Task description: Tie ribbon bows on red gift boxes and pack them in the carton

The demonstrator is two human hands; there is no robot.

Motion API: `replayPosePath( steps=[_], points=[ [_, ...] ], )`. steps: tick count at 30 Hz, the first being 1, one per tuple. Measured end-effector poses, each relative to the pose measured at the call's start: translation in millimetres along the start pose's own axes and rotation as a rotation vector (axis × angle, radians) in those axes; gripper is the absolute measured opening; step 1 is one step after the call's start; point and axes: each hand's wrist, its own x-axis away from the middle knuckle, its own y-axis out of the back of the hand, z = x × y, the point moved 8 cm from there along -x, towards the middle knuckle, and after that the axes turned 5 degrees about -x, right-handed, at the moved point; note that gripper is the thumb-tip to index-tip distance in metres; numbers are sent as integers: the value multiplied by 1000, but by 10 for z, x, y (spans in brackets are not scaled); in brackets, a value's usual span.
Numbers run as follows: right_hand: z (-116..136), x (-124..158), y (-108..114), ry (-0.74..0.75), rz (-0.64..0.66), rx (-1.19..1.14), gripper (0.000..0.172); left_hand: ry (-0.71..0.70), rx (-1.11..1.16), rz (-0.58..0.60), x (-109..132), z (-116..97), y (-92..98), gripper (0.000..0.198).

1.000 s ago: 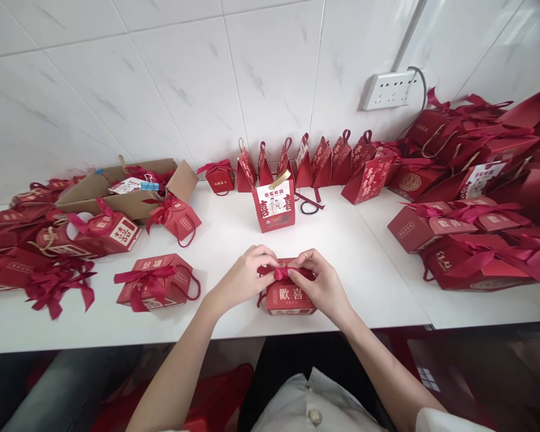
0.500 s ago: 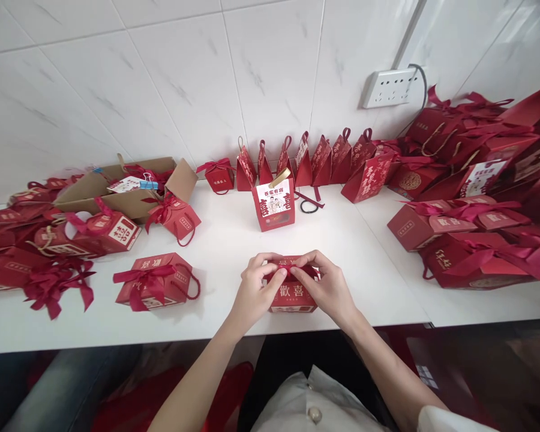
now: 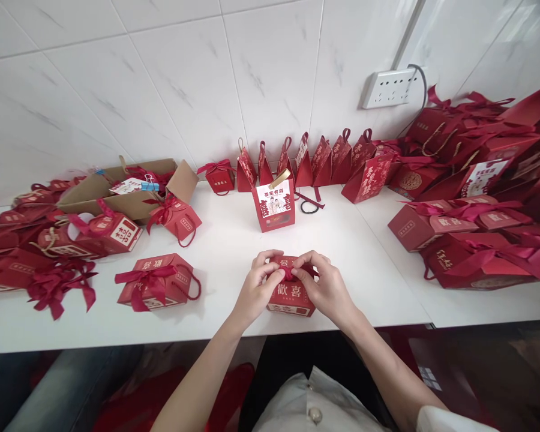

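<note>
A red gift box (image 3: 290, 298) with pale characters sits near the table's front edge, between my two hands. On top of it, my left hand (image 3: 261, 285) pinches the left side of a dark red ribbon (image 3: 289, 273). The thumb and fingers of my right hand (image 3: 323, 283) close on the ribbon's right side. Between my fingertips the ribbon is bunched up; its exact knot is too small to tell. Behind the box stands an upright red box with a white label (image 3: 274, 200). To the left lies another red box (image 3: 157, 281) tied with a bow.
Small red triangular boxes (image 3: 320, 162) line the wall. An open cardboard box (image 3: 112, 204) and a ribbon heap (image 3: 62, 287) are at the left. Many red boxes (image 3: 472, 258) are piled at the right, below a white power socket (image 3: 389, 88). A person's jeans (image 3: 78, 390) show at lower left.
The gift box has tilted or shifted slightly to the left and towards me. My fingers have drawn the ribbon into a wider bunch, with more of it showing between them.
</note>
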Motion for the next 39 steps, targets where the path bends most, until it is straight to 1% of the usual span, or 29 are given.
replayPosePath(
  steps=[4, 8, 11, 14, 16, 20, 23, 25, 29, 34, 39],
  points=[
    [37, -15, -22, 57, 26, 39, 10, -1, 1, 4, -6, 7, -7, 28],
    [85, 2, 47, 115, -10, 111, 7, 5, 74, 18, -7, 22, -14, 29],
    [190, 58, 124, 224, -22, 204, 2, 23, 161, 25, 5, 40, -13, 28],
    [291, 133, 147, 364, -11, 317, 3, 34, 195, 28, 19, 45, -16, 29],
    [311, 162, 157, 415, -37, 357, 3, 38, 209, 33, 22, 40, -26, 29],
    [296, 152, 136, 450, -70, 354, 3, 30, 209, 37, 15, 30, -41, 30],
    [312, 137, 115, 485, -75, 335, 8, 14, 188, 25, 15, 36, -32, 31],
    [325, 134, 119, 499, -84, 334, 11, 0, 160, 5, 25, 42, -14, 32],
    [338, 146, 147, 498, -91, 351, 12, -34, 65, -86, 67, 25, 52, 30],
    [354, 180, 190, 509, -77, 397, 14, -155, -196, -204, 136, -82, 118, 24],
    [337, 231, 248, 592, -79, 498, 18, -280, -435, -345, 233, -118, 198, 24]
  ],
)
